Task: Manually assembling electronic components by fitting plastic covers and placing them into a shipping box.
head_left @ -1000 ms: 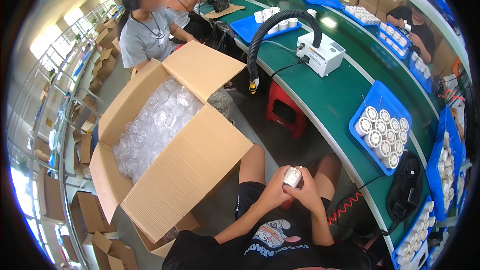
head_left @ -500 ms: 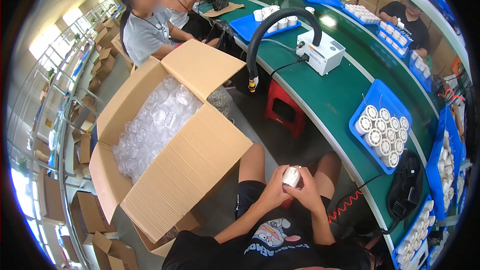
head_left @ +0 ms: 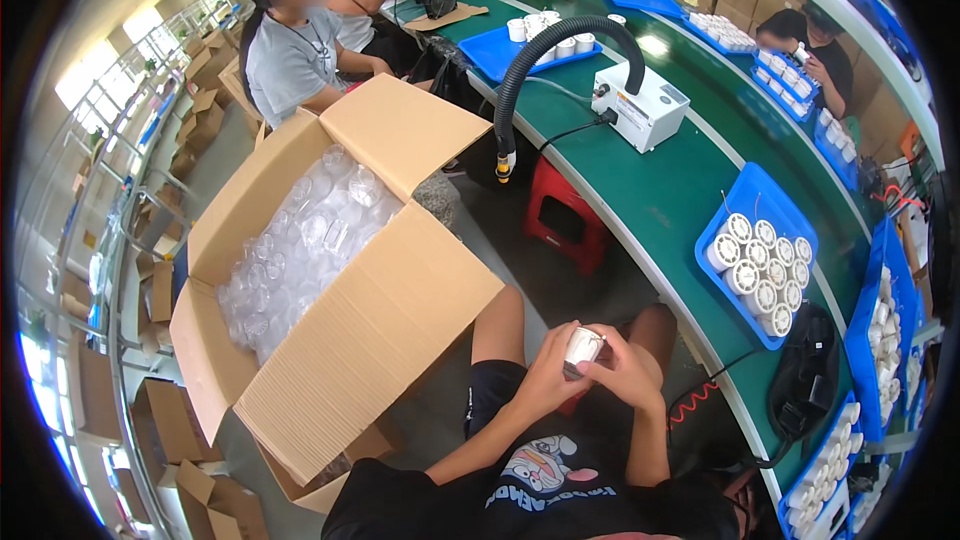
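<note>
Above my lap, both hands hold one white cylindrical plastic part [head_left: 583,345] with a darker lower end. My left hand [head_left: 546,372] wraps its left side, and my right hand [head_left: 622,370] closes on it from the right with fingers near the top. To my left stands a large open cardboard box [head_left: 370,325] full of clear plastic covers [head_left: 310,245]. On the green bench to my right, a blue tray [head_left: 722,292] carries several white round parts [head_left: 765,265] standing on end.
A white machine [head_left: 640,108] with a black flexible hose [head_left: 515,75] stands on the green bench [head_left: 640,195]. Beneath is a red stool [head_left: 565,215]. A black object [head_left: 808,370] and a red coiled cord [head_left: 690,405] lie near my right. Other people sit along the bench.
The white part has tilted in my hands, and my right fingers have shifted up toward its top edge. Across the bench, a person has raised a white part.
</note>
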`<state>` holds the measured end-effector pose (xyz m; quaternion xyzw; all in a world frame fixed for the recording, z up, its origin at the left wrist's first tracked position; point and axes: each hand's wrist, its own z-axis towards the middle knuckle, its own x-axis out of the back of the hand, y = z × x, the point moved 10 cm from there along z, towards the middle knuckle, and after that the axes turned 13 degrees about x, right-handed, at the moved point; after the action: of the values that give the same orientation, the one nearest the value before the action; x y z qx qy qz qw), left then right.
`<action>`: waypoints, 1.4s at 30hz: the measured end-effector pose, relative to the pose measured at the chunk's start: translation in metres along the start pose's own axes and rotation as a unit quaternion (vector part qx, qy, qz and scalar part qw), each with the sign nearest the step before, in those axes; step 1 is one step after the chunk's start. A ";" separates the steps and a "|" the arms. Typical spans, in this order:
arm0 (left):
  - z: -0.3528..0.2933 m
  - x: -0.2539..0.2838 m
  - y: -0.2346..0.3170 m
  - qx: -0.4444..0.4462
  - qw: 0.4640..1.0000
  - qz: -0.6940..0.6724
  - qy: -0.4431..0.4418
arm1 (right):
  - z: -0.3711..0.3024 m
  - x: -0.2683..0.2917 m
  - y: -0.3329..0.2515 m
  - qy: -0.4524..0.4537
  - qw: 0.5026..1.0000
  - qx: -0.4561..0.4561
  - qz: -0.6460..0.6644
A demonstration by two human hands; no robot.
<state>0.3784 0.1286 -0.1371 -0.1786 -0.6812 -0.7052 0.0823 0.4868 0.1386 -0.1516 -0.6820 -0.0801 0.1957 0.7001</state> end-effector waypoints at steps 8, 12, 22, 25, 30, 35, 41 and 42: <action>0.000 0.004 0.004 0.014 0.997 -0.050 -0.063 | 0.000 0.010 0.001 0.010 0.997 -0.017 0.072; -0.001 0.007 0.008 0.014 0.995 -0.069 -0.064 | 0.003 0.008 0.003 0.005 0.996 -0.019 0.091; -0.003 0.016 0.007 0.024 0.989 -0.116 -0.094 | 0.013 -0.002 -0.003 -0.036 0.994 0.006 0.107; -0.003 0.014 0.001 0.039 0.988 -0.120 -0.091 | 0.015 -0.004 0.001 -0.019 0.993 -0.001 0.114; 0.000 0.009 -0.002 0.052 0.988 -0.110 -0.094 | 0.019 -0.001 0.001 0.003 0.993 0.006 0.118; 0.004 0.018 -0.033 0.100 0.982 -0.152 -0.055 | 0.047 0.043 -0.066 0.103 0.989 0.109 -0.010; -0.001 0.027 -0.099 0.049 0.982 0.178 0.044 | 0.081 0.112 -0.179 0.244 0.922 0.269 -0.134; -0.003 0.019 -0.102 0.037 0.976 0.211 0.035 | 0.088 0.131 -0.194 0.259 0.908 0.282 -0.172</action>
<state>0.3236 0.1340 -0.2247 -0.2905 -0.6503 -0.6522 0.2595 0.6053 0.2712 0.0242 -0.4585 0.0466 -0.0972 0.8821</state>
